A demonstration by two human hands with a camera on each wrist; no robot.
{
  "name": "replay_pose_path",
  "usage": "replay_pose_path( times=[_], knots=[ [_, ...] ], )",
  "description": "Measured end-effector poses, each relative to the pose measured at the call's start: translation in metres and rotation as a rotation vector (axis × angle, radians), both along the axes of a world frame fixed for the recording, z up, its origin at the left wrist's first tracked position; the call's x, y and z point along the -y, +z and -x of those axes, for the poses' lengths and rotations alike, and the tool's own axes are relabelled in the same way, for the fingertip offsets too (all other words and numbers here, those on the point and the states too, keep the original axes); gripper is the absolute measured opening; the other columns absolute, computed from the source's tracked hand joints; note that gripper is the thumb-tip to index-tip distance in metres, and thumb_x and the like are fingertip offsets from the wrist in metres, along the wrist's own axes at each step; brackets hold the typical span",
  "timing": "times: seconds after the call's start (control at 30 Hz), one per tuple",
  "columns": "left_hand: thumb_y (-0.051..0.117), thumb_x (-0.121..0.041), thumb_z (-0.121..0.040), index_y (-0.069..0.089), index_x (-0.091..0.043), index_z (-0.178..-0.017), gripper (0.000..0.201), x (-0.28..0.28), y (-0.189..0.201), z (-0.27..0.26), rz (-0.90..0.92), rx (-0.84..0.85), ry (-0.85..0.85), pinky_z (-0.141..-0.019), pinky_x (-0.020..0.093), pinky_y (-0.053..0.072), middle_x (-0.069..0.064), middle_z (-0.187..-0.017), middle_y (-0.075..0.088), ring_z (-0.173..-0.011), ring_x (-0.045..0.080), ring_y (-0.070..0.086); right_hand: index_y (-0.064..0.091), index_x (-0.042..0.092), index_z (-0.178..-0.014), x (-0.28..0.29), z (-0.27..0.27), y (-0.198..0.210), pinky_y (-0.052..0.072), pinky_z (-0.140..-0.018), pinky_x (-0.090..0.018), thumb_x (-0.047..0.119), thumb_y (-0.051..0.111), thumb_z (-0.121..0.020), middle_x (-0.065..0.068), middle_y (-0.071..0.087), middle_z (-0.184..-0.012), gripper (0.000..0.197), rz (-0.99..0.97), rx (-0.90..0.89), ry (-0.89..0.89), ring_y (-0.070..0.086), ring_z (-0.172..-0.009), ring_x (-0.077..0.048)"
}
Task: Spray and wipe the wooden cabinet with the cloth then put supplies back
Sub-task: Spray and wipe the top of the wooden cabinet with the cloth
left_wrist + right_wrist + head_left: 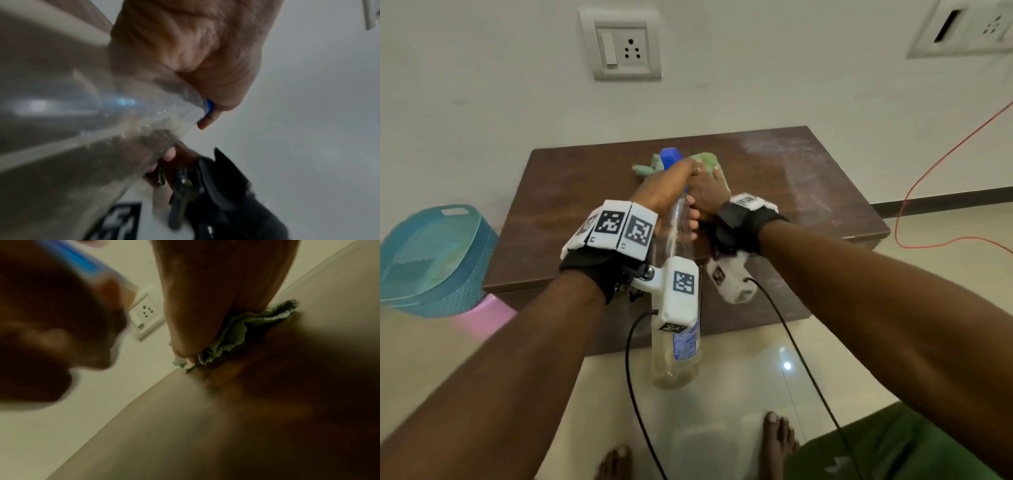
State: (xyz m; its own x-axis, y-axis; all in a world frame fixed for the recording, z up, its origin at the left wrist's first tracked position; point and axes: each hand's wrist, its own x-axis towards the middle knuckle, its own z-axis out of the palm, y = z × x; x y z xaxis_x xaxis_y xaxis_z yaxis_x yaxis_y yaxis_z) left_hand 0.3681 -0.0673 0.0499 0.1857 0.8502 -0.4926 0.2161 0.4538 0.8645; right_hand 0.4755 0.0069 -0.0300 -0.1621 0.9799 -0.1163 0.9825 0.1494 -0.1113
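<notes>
Curling round the neck of a clear spray bottle [677, 260], the fingers [207, 121] of the left hand [664, 192] are seen holding it tilted over the wooden cabinet [592, 192]. Straight fingers of the right hand [707, 195] are pressed flat on a crumpled green cloth [236, 332] lying mid-top. Wiping is judged under way; dusty streaks remain at the right, so the cloth must be swept there. A basket [431, 260] sits left.

Cloth [709, 161] on the cabinet [571, 192] top, spray bottle [678, 349] before it, basket [434, 257] left.
</notes>
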Motion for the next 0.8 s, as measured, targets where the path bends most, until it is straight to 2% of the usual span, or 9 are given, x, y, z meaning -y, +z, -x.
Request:
replay_pose_path(
  times=[0.07, 0.23, 0.33, 0.4, 0.47, 0.53, 0.63, 0.73, 0.8],
  knots=[
    [0.048, -0.049, -0.099, 0.053, -0.008, -0.085, 0.044, 0.004, -0.004, -0.002, 0.035, -0.045, -0.036, -0.051, 0.019, 0.052, 0.014, -0.074, 0.055, -0.054, 0.015, 0.055, 0.019, 0.019, -0.152, 0.014, -0.019, -0.009, 0.010, -0.119, -0.055, 0.038, 0.031, -0.100, -0.004, 0.017, -0.161, 0.056, -0.066, 0.031, 0.093, 0.010, -0.149, -0.031],
    [0.055, -0.044, -0.094, 0.061, -0.007, -0.083, 0.038, 0.025, -0.014, -0.005, -0.047, -0.075, -0.041, -0.056, 0.031, 0.056, 0.011, -0.074, 0.065, -0.049, 0.022, 0.058, 0.009, 0.019, -0.154, 0.061, -0.039, -0.022, 0.005, -0.119, -0.054, 0.044, 0.028, -0.098, -0.005, 0.009, -0.162, 0.065, -0.128, -0.046, -0.239, 0.003, -0.149, -0.036],
    [0.056, -0.043, -0.089, 0.063, -0.010, -0.076, 0.037, 0.038, -0.014, -0.014, -0.125, -0.053, -0.065, -0.056, 0.034, 0.056, 0.009, -0.072, 0.067, -0.047, 0.023, 0.057, 0.017, 0.017, -0.153, 0.108, -0.022, -0.025, 0.010, -0.119, -0.054, 0.041, 0.028, -0.097, -0.008, 0.013, -0.161, 0.062, -0.193, 0.016, 0.034, 0.007, -0.148, -0.039],
    [0.056, -0.044, -0.085, 0.066, -0.011, -0.075, 0.036, 0.046, -0.013, -0.021, -0.152, -0.044, -0.090, -0.056, 0.035, 0.055, 0.009, -0.073, 0.068, -0.047, 0.023, 0.057, 0.027, 0.015, -0.150, 0.123, -0.047, -0.032, 0.015, -0.119, -0.050, 0.040, 0.029, -0.097, -0.008, 0.024, -0.159, 0.059, -0.277, -0.038, 0.111, 0.017, -0.147, -0.035],
    [0.057, -0.043, -0.088, 0.068, -0.011, -0.078, 0.035, 0.055, -0.017, -0.028, -0.190, -0.053, -0.104, -0.055, 0.035, 0.056, 0.010, -0.076, 0.071, -0.048, 0.023, 0.058, 0.030, 0.016, -0.150, 0.127, -0.086, -0.040, 0.017, -0.119, -0.049, 0.042, 0.031, -0.095, -0.007, 0.032, -0.156, 0.061, -0.354, -0.069, -0.016, 0.024, -0.145, -0.033],
    [0.057, -0.043, -0.093, 0.069, -0.012, -0.083, 0.035, 0.061, -0.021, -0.034, -0.224, -0.052, -0.109, -0.056, 0.036, 0.056, 0.009, -0.078, 0.074, -0.049, 0.022, 0.059, 0.030, 0.016, -0.150, 0.133, -0.117, -0.044, 0.016, -0.119, -0.050, 0.042, 0.031, -0.095, -0.007, 0.033, -0.155, 0.060, -0.394, -0.058, -0.265, 0.024, -0.145, -0.033],
    [0.055, -0.042, -0.097, 0.069, -0.013, -0.085, 0.034, 0.067, -0.024, -0.046, -0.255, -0.064, -0.085, -0.054, 0.033, 0.056, 0.006, -0.077, 0.074, -0.050, 0.022, 0.060, 0.027, 0.016, -0.151, 0.137, -0.111, -0.040, 0.010, -0.119, -0.051, 0.042, 0.032, -0.095, -0.006, 0.027, -0.158, 0.062, -0.390, -0.122, -0.542, 0.016, -0.147, -0.034],
    [0.058, -0.044, -0.093, 0.070, -0.011, -0.074, 0.040, 0.072, -0.022, -0.068, -0.274, -0.099, -0.052, -0.052, 0.031, 0.055, 0.004, -0.066, 0.071, -0.046, 0.021, 0.059, 0.024, 0.017, -0.151, 0.147, -0.099, -0.044, 0.010, -0.120, -0.049, 0.038, 0.039, -0.095, -0.004, 0.023, -0.159, 0.062, -0.359, -0.076, -0.335, 0.014, -0.148, -0.032],
    [0.058, -0.041, -0.093, 0.070, -0.009, -0.074, 0.040, 0.076, -0.023, -0.081, -0.289, -0.112, -0.041, -0.048, 0.029, 0.054, 0.005, -0.065, 0.069, -0.044, 0.021, 0.057, 0.024, 0.017, -0.151, 0.153, -0.119, -0.041, 0.010, -0.121, -0.048, 0.037, 0.039, -0.096, -0.003, 0.024, -0.159, 0.060, -0.357, -0.076, -0.323, 0.015, -0.148, -0.029]
  ],
)
